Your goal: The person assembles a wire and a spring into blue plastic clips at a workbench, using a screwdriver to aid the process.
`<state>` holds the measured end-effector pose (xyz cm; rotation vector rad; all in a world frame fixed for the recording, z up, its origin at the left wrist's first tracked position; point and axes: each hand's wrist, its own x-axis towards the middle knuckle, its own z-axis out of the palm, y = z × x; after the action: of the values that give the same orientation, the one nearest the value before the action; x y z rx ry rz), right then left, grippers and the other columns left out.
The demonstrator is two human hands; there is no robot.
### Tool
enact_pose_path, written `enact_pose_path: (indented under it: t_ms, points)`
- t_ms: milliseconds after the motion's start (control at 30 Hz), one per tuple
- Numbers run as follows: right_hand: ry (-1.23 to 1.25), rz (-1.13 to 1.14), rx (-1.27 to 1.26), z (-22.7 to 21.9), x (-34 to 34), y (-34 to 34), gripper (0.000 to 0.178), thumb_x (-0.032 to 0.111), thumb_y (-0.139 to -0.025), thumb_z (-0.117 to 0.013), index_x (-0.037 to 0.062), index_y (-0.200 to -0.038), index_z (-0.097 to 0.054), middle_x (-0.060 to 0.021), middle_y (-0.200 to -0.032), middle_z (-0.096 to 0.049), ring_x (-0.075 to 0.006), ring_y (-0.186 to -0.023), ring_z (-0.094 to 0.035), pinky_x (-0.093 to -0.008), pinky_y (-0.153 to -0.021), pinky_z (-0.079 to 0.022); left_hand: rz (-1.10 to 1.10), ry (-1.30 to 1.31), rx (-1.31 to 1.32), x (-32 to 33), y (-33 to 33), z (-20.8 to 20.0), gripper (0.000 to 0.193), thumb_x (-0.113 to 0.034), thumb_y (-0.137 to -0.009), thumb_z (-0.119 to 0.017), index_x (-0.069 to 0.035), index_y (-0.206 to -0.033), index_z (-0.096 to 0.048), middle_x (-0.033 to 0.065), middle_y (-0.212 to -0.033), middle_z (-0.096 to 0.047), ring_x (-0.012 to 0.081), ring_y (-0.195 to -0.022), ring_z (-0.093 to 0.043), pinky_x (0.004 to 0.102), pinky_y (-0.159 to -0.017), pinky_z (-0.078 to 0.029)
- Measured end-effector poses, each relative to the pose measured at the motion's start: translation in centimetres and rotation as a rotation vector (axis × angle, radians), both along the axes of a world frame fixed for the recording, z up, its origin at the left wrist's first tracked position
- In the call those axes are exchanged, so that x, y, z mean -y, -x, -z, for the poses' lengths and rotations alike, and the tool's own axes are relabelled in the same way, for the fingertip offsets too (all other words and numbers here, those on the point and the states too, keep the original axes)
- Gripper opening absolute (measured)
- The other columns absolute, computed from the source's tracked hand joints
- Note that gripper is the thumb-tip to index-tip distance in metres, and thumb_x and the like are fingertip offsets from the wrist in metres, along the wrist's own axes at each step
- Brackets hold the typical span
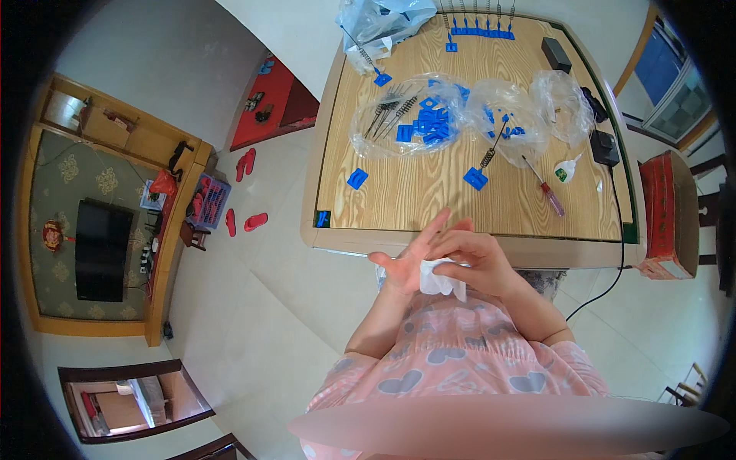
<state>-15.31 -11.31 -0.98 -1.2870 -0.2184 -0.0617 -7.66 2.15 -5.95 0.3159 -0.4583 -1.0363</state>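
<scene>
While the right hand point(477, 254) pinches white tissue point(437, 281), the left hand point(405, 266) splays. Likely soft, tearable, it's best held mid-bunch.

Lettering, numbers, signs: none is standing legible. Marked surfaces are reading as follows. Item: tall red cardboard carton point(665, 207), standing beside the table's right edge; its lower end is showing small marks, too small to make out. Item: small white rounded piece with a green patch point(565, 170), lying on the wood-grain tabletop point(414, 195) near the right side; the patch is yielding no readable characters.
</scene>
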Motion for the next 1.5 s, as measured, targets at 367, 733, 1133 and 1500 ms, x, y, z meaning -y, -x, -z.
enact_pose_path:
  t_ms: [367,733,1133,1500]
  points:
    - [0.306,0.216,0.383,0.7,-3.7,-3.5,0.025,-0.009,-0.071,-0.064,-0.0032,-0.095,-0.063,-0.0118,-0.096,-0.058,-0.0201,-0.089,-0.057,-0.0291,-0.077,-0.045,-0.047,-0.061,0.010,0.7,0.4,1.2,0.113,-0.082,-0.059,-0.047,-0.014,-0.143,-0.012,0.0205,-0.143,-0.022,0.0311,-0.133,-0.022,0.0489,-0.103,-0.028]
    - [0.538,0.491,0.426,2.5,-4.6,-3.3,0.027,-0.005,-0.068,-0.068,0.0008,-0.094,-0.065,-0.0086,-0.088,-0.059,-0.0218,-0.080,-0.058,-0.0300,-0.070,-0.047,-0.133,-0.051,-0.070,0.7,0.1,1.4,0.093,-0.067,-0.073,-0.052,-0.020,-0.144,-0.014,0.0136,-0.144,-0.025,0.0281,-0.135,-0.017,0.0522,-0.104,-0.025]
    - [0.710,0.562,0.495,2.5,-3.6,-2.9,0.023,-0.005,-0.066,-0.068,0.0016,-0.088,-0.063,-0.0080,-0.086,-0.059,-0.0222,-0.076,-0.058,-0.0306,-0.066,-0.047,-0.234,-0.247,0.041,0.3,0.0,1.9,0.096,-0.073,-0.073,-0.043,-0.015,-0.143,-0.014,0.0147,-0.142,-0.029,0.0291,-0.133,-0.022,0.0530,-0.102,-0.027]
    - [0.405,0.523,0.226,2.1,-2.0,-2.6,0.024,-0.002,-0.073,-0.066,0.0034,-0.096,-0.063,-0.0081,-0.091,-0.061,-0.0186,-0.077,-0.060,-0.0269,-0.066,-0.048,-0.218,-0.105,-0.039,-2.4,-2.9,3.2,0.064,-0.042,-0.086,-0.055,-0.002,-0.133,-0.036,0.0175,-0.132,-0.042,0.0277,-0.120,-0.042,0.0412,-0.098,-0.038]
